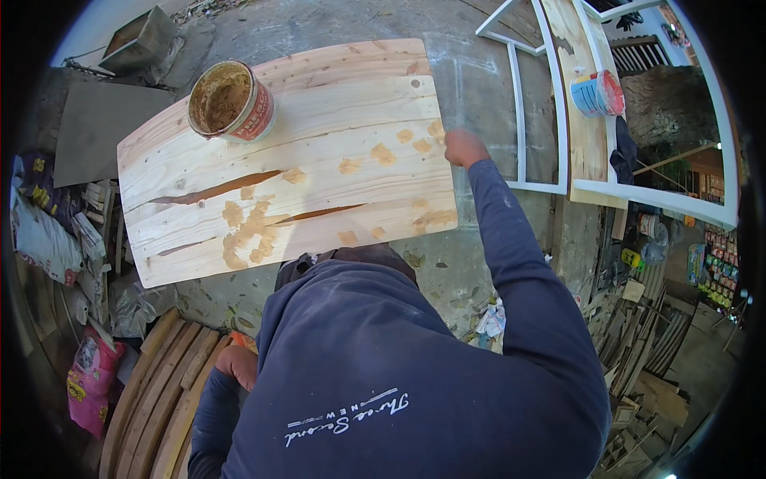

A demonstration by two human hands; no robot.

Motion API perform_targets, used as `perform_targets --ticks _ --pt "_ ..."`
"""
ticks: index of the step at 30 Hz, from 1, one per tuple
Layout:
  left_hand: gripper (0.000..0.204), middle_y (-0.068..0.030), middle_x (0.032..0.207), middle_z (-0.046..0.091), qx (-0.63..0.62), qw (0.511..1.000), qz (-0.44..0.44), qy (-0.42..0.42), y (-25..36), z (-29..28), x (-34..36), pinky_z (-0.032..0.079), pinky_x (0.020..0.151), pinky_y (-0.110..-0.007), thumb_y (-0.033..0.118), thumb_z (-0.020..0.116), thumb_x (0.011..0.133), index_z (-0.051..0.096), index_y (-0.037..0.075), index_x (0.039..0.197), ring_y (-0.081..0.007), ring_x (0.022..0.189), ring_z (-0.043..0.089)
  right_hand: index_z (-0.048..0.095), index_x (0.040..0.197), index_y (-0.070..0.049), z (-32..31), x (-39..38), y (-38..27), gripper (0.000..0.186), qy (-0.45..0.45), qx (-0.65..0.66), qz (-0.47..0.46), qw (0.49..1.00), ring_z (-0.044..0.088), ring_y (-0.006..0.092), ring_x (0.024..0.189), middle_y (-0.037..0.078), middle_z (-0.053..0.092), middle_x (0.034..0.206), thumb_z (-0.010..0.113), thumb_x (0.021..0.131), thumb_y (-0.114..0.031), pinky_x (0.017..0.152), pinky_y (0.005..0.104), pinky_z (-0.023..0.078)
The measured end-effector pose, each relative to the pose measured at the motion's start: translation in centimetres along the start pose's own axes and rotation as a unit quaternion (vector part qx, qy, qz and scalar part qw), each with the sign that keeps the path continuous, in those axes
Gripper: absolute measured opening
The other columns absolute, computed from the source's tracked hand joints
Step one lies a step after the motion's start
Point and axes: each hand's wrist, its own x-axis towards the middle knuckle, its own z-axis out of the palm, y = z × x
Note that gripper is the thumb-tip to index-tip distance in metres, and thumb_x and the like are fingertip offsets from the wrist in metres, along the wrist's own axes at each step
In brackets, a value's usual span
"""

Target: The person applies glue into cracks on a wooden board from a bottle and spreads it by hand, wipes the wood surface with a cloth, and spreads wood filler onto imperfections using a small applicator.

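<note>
My right hand [465, 148] is closed at the right edge of a pale wooden panel [343, 104]; what its fingers hold, if anything, is hidden. Tan filler patches [383, 154] dot the panel close to that hand, and more lie toward the near left. Dark brown streaks [215, 188] run along the boards. On the panel's far left part stands an open tub [259, 112] with brown paste smeared inside. Low at the left, my left hand [237, 366] is bent in beside my body, its fingers out of sight.
Curved wooden pieces [152, 391] are stacked at the lower left, near a pink bag [92, 379]. White frames [558, 96] stand at the right, with a blue and red tub [597, 93] on a plank. Scrap wood [646, 399] lies at the lower right.
</note>
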Motion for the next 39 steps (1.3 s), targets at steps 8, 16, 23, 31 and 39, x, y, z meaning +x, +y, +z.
perform_targets --ticks 8,16,23,31,39 --pt "0.059 -0.0161 0.151 0.054 -0.001 1.0 0.004 -0.001 -0.1 -0.1 -0.3 0.038 0.115 -0.038 0.033 0.073 0.098 0.057 -0.002 0.143 -0.0309 0.139 0.049 0.071 0.114 -0.002 2.3 -1.0 -3.0 0.029 0.037 0.06 0.016 0.997 0.066 0.0407 0.114 0.028 0.068 0.116 0.06 0.089 -0.011 0.096 0.0496 0.055" --pt "0.059 -0.016 0.15 0.055 0.01 1.0 0.007 -0.007 -0.5 -1.0 -0.6 0.039 0.114 -0.038 0.033 0.074 0.098 0.058 -0.002 0.142 -0.0311 0.138 0.049 0.072 0.119 -0.004 1.2 -0.7 -3.3 0.032 -0.001 0.048 0.023 0.999 0.068 0.0433 0.108 0.024 0.067 0.118 0.056 0.092 -0.009 0.094 0.0525 0.055" --pt "0.059 -0.016 0.149 0.056 0.015 1.0 0.011 -0.003 -1.0 -0.1 -0.8 0.039 0.113 -0.038 0.033 0.074 0.097 0.059 -0.002 0.141 -0.0312 0.137 0.05 0.076 0.11 -0.008 -2.7 1.3 -1.2 0.025 0.061 -0.053 -0.078 0.994 0.072 0.0368 0.101 0.018 0.073 0.108 0.058 0.094 -0.009 0.089 0.0501 0.058" --pt "0.058 -0.016 0.149 0.057 0.006 1.0 0.009 -0.009 -1.2 0.3 -1.2 0.04 0.112 -0.038 0.033 0.074 0.097 0.059 -0.002 0.141 -0.0313 0.136 0.051 0.069 0.122 -0.006 0.2 -1.4 4.0 0.03 -0.044 0.134 0.011 0.99 0.072 0.0326 0.078 0.017 0.073 0.095 0.057 0.098 -0.02 0.07 0.0444 0.058" --pt "0.058 -0.016 0.148 0.058 0.003 1.0 0.009 -0.025 -0.6 -0.6 -1.8 0.041 0.112 -0.039 0.034 0.075 0.097 0.06 -0.002 0.14 -0.0315 0.136 0.052 0.058 0.114 0.003 6.8 -5.7 5.3 0.04 -0.044 0.39 0.217 0.894 0.064 0.0314 0.054 0.017 0.068 0.072 0.052 0.105 -0.036 0.056 0.0433 0.052"
